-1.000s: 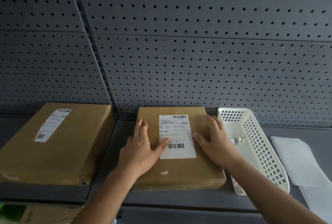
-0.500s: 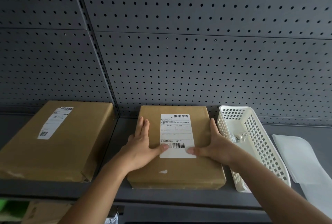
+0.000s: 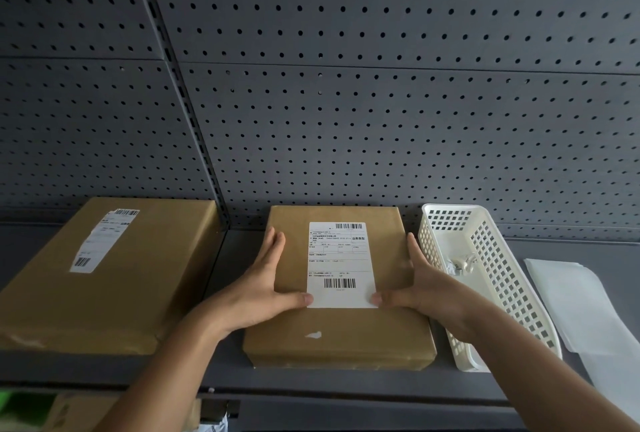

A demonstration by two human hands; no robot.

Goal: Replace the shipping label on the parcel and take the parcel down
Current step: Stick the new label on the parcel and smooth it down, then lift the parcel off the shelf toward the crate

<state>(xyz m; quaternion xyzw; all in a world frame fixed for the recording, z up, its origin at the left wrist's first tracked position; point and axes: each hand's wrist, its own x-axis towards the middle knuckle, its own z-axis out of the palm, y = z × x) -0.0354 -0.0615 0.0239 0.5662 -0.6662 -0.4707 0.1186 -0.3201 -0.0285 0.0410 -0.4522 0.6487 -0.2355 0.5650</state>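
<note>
Moved: right hand (image 3: 426, 289), off the top of the parcel (image 3: 339, 338) to its right edge. Left hand (image 3: 263, 289) likewise: fingers straight along the sides, thumbs pressing the label (image 3: 341, 258) at its lower corners. Parcel: flat on shelf (image 3: 311, 386), centre; probably stiff, light, slick-wrapped; grip long edges. Nearby: basket (image 3: 502, 293) crowding the right edge; larger box (image 3: 114, 275) left.

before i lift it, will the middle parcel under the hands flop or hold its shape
Likely stiff: the middle parcel has straight edges and square corners, like a box. Its smooth brown wrap may slip under the left hand and right hand. Low and wide, it should not tip.
</note>
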